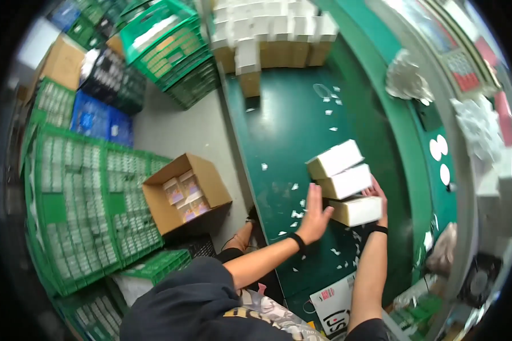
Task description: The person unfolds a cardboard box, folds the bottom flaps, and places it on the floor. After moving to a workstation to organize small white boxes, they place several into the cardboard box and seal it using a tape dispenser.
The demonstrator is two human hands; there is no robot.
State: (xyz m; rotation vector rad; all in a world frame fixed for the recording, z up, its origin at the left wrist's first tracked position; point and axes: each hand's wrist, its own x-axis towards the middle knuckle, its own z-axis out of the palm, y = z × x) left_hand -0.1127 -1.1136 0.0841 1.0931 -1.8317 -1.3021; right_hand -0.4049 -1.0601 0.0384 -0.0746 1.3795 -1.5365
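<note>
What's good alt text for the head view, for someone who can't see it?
A person's left hand and right hand flank three white cartons on a green workbench. More cartons stand at its far end; an open cardboard box sits to the left.

Three white-and-cream boxes (351, 181), apparently closed, lie in a staggered row on a green table (284, 131); the far box (340, 158) slants, tight beside the similarly angled middle box, while the near box (361, 212) sits straighter, a narrow dark gap between
</note>
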